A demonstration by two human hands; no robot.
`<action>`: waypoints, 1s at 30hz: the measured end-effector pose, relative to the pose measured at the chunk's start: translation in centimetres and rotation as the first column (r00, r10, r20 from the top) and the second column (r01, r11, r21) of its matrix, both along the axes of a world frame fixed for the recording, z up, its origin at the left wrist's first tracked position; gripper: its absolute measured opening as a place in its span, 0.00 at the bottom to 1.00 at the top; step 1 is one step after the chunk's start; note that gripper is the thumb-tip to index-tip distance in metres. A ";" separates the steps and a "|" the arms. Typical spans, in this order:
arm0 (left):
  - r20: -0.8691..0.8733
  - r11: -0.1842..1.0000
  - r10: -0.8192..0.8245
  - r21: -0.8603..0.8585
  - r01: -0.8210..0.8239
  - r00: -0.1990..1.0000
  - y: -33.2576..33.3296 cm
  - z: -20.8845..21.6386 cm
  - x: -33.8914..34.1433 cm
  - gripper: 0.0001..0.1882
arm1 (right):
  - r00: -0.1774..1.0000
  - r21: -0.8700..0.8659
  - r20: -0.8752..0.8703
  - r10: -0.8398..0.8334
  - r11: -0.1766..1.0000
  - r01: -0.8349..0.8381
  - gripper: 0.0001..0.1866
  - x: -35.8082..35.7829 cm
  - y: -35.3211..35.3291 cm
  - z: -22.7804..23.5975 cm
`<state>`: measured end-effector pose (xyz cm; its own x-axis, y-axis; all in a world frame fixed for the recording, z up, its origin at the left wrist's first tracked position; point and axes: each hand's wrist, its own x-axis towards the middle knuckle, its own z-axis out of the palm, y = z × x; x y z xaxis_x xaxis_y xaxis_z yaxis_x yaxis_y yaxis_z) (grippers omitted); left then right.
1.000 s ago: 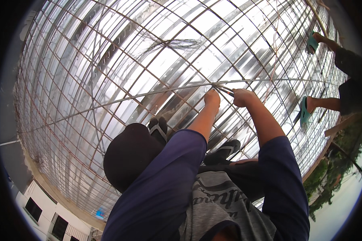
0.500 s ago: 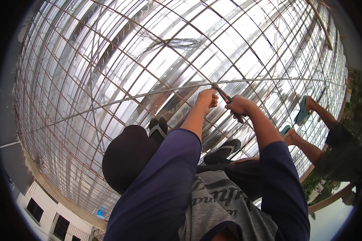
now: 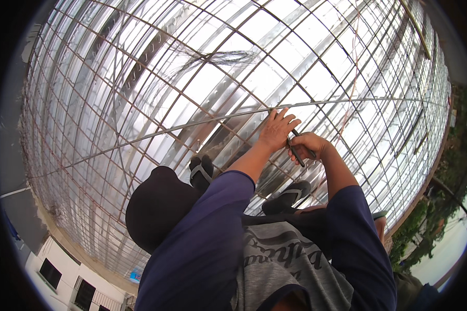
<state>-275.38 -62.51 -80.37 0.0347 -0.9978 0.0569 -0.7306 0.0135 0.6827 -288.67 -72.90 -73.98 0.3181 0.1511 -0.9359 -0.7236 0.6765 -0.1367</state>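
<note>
My left hand lies with its fingers stretched out over a crossing of the steel bar mesh, fingertips at a long grey bar that runs across it. Just to its right, my right hand is closed around a pair of pliers. The plier handles spread apart below the fingers. Their jaws are hidden behind my left hand. Any wire at the crossing is too small to make out.
A loose bundle of thin tie wire rests on the mesh farther off. Shiny ribbed metal decking lies beneath the bars. My sandalled feet stand on the mesh; a black rounded thing is beside my left arm. Another person's foot shows at right.
My left hand has gone from curled to spread out over the crossing. The pliers have drawn back from the bar toward me. The other person's legs at right have mostly left the view.
</note>
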 end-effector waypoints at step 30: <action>-0.061 0.945 0.010 0.326 0.011 0.998 -4.5 0.1 -1.5 0.10 | -0.033 -0.156 -0.969 0.244 -0.711 -0.686 0.17 4.7 4.0 4.0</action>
